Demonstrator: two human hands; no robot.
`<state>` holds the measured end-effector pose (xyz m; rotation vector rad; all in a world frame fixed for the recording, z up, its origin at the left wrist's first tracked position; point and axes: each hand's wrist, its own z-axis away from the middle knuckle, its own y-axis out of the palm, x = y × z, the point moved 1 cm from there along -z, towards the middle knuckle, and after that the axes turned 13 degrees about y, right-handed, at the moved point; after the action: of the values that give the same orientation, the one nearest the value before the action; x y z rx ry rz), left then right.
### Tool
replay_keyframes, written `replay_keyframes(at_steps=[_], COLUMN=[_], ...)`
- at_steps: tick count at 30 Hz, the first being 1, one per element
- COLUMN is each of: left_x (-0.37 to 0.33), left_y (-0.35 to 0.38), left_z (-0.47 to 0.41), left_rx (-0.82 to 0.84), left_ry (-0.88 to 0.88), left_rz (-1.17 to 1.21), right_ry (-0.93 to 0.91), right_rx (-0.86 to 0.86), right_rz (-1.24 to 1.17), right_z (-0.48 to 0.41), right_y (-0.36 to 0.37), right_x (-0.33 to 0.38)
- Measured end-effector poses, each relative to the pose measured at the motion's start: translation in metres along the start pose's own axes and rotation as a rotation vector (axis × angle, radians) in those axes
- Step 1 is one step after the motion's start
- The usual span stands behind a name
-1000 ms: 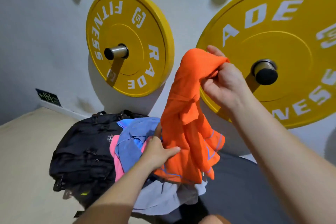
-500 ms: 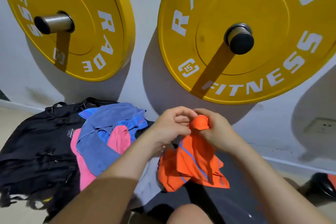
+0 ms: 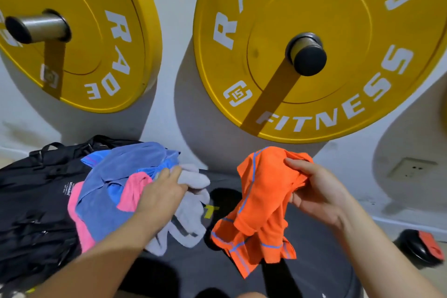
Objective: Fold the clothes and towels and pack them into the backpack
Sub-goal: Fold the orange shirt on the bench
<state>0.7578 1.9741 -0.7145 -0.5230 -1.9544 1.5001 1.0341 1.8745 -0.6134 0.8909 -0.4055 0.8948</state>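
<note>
In the head view, two yellow weight plates hang on steel pegs on the wall. I read "RADE FITNESS" in white and a "15" badge on the right plate [image 3: 343, 19] at 1 o'clock, and "RADE" on the left plate [image 3: 92, 31] at 10 o'clock. The black backpack [image 3: 36, 201] lies flat at 8 o'clock and carries a small white label too fine to read. A yellow "T" shows on the dark mat [image 3: 314, 264] between my hands.

My right hand [image 3: 321, 191], at 4 o'clock, has its fingers and thumb curled round the bunched top of the orange shirt [image 3: 261, 189]. The rest hangs crumpled at the hand's 8 o'clock, its hem touching the mat. It is thin knit with blue stitched seams.

My left hand [image 3: 162, 193], at 7 o'clock, rests with fairly straight fingers on the heap lying over the backpack, touching a fluffy grey towel [image 3: 191, 205]. At its 10 o'clock sit a blue towel [image 3: 116, 169] and a pink cloth [image 3: 133, 189].
</note>
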Motion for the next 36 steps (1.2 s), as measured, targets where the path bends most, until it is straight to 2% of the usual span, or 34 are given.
replay_keyframes(at_steps=[2,3,5,7,8,9,10,12,13,14,16,18,20,22,24,29,31,36], left_x=[0.032,0.046,0.063,0.061,0.055,0.051,0.046,0.03,0.018,0.007,-0.011,-0.018,-0.014,-0.01,-0.013,-0.044,-0.058,-0.098], left_y=[-0.021,-0.029,-0.031,-0.03,-0.036,-0.045,-0.06,-0.106,-0.128,-0.149,-0.185,-0.216,-0.244,-0.276,-0.307,-0.376,-0.395,-0.427], left_z=[-0.005,-0.004,0.009,0.024,0.025,0.021,0.018,0.012,0.013,0.018,0.028,0.036,0.04,0.045,0.05,0.061,0.066,0.084], left_rx=[-0.055,-0.01,0.177,0.407,0.425,0.36,0.207,-0.03,-0.052,-0.086,-0.278,-0.553,-0.775,-0.881,-0.895,-0.758,-0.717,-0.54], left_ry=[-0.036,-0.085,-0.275,-0.443,-0.417,-0.349,-0.283,-0.303,-0.269,-0.22,-0.136,-0.143,-0.161,-0.109,-0.009,0.237,0.301,0.483], left_rz=[-0.108,-0.139,-0.223,-0.119,-0.014,0.131,0.368,1.181,1.581,1.833,2.007,2.044,2.096,2.041,1.926,1.592,1.558,1.471], right_ry=[-0.01,-0.02,-0.051,-0.083,-0.094,-0.102,-0.118,-0.161,-0.188,-0.206,-0.235,-0.291,-0.401,-0.503,-0.55,-0.731,-0.746,-0.63], right_rx=[0.118,0.169,0.232,0.294,0.336,0.368,0.398,0.413,0.423,0.432,0.437,0.355,0.185,0.044,-0.065,-0.411,-0.346,0.309], right_rz=[-0.026,-0.033,-0.024,-0.047,-0.074,-0.097,-0.107,-0.104,-0.092,-0.081,-0.056,0.007,0.105,0.237,0.361,0.828,0.881,0.755], right_z=[0.005,0.007,0.01,0.014,0.015,0.019,0.025,0.039,0.049,0.06,0.084,0.109,0.131,0.159,0.187,0.246,0.264,0.305], right_y=[0.018,0.028,0.051,0.073,0.083,0.092,0.101,0.117,0.126,0.133,0.146,0.152,0.147,0.14,0.127,0.102,0.097,0.107], right_x=[0.004,0.007,0.009,0.012,0.013,0.014,0.014,0.016,0.017,0.017,0.016,0.014,0.012,0.01,0.008,0.009,0.012,0.015])
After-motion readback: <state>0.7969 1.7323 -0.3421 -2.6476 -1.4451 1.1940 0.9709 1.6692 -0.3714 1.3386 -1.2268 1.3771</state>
